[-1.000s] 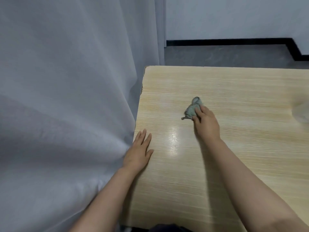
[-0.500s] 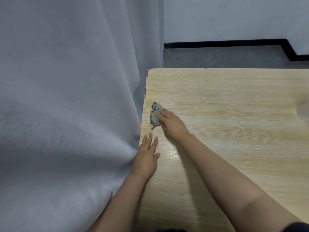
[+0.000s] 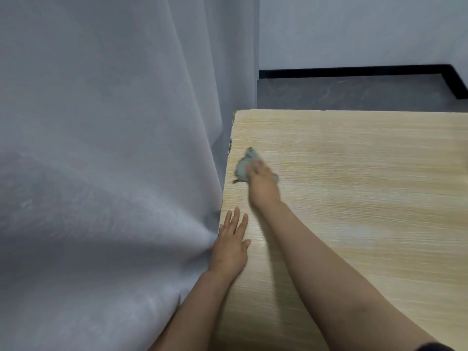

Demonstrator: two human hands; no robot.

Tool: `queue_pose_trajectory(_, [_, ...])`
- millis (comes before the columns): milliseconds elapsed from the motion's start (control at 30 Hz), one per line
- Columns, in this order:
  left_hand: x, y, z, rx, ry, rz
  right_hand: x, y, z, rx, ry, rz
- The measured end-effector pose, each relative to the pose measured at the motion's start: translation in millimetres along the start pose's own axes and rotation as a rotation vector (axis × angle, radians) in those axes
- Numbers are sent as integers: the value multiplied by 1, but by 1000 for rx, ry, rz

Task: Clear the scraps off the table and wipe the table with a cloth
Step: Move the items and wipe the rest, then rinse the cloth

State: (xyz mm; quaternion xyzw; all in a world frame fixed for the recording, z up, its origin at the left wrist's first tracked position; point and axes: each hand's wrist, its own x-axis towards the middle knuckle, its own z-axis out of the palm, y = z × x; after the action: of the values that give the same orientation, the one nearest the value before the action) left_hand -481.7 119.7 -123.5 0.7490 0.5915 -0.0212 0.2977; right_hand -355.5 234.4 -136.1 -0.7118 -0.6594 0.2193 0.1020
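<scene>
We see the right hand [image 3: 262, 184] pressed on a small greenish cloth [image 3: 243, 166] near the table's [image 3: 367, 188] left edge; cloth sticks out ahead & left of the fingers, blurred. Left hand [image 3: 231, 247] lies flat, fingers spread, holding nothing, beside the grey curtain [image 3: 101, 160].

A small crumpled grey-green cloth [image 3: 243, 166] with dark edging lies bunched on the pale wood-grain tabletop [image 3: 354, 173], near its left edge, blurred and partly covered.
</scene>
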Motion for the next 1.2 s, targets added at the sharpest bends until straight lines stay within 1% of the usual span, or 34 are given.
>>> queue_pose_trajectory(67, [0,0,0,-11,4,6,5,-16,6,-35,-93,-185])
queue_pose_trajectory(100, [0,0,1,-15,5,8,7,-17,6,-44,-126,-222])
queue_pose_trajectory(167, [1,-2,1,-16,4,10,9,-6,-2,-58,-169,-240])
queue_pose_trajectory(233, [1,-2,1,-12,3,6,7,16,-13,-63,-123,-169])
queue_pose_trajectory(300, [0,-1,1,-11,-3,3,2,40,-25,-38,-3,21])
queue_pose_trajectory(367, [0,0,1,-11,-2,-4,-3,51,-32,-82,90,171])
queue_pose_trajectory(433, [0,0,1,-15,3,-7,-1,40,-29,-123,123,205])
queue_pose_trajectory(467, [1,0,1,-17,7,-6,2,29,-25,-120,113,171])
queue_pose_trajectory(500, [1,1,1,-21,12,-5,6,18,-18,-104,84,98])
queue_pose_trajectory(600, [0,3,0,-58,26,-6,9,-19,6,-92,-74,-185])
queue_pose_trajectory(667, [0,2,0,-73,25,7,9,-30,11,-104,-133,-262])
queue_pose_trajectory(733, [-1,1,1,-81,29,11,8,-23,6,-99,-150,-274])
queue_pose_trajectory(800, [-1,1,1,-88,39,8,7,-2,-7,-61,-131,-210])
queue_pose_trajectory(967, [-2,0,1,-105,36,2,-17,78,-44,52,113,165])
queue_pose_trajectory(1033, [-3,0,1,-96,34,3,-35,106,-55,68,179,289])
queue_pose_trajectory(1133, [-3,0,3,-90,29,0,-55,120,-58,69,265,450])
queue_pose_trajectory(1200, [-2,0,3,-88,29,-2,-57,107,-48,52,282,488])
